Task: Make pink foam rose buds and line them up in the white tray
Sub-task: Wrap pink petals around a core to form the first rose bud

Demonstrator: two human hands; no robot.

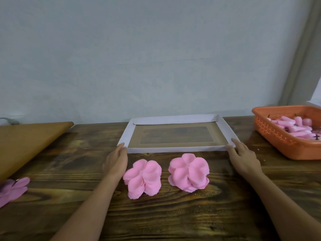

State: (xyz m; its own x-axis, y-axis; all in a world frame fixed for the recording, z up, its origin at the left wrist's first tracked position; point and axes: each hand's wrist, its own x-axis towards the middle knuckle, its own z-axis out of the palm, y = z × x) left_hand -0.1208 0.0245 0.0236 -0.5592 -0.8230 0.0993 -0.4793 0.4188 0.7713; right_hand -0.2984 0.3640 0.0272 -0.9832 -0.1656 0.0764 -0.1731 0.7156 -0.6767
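Note:
The white tray [175, 149], a shallow paper-walled frame with a brown bottom, lies in the middle of the wooden table against the wall and holds nothing. My left hand [116, 159] touches its near left corner with straight fingers. At the near right corner my right hand [243, 157] rests on the rim, fingers straight. Two stacks of pink foam petals lie just in front of the tray between my forearms: the left stack [143, 178] and the right stack [189, 173].
An orange plastic basket [284, 141] at the far right holds several rolled pink foam pieces [291, 126]. More pink petals [12, 190] lie at the left edge. A brown board or sheet [26, 141] covers the table's far left. A grey wall stands right behind the tray.

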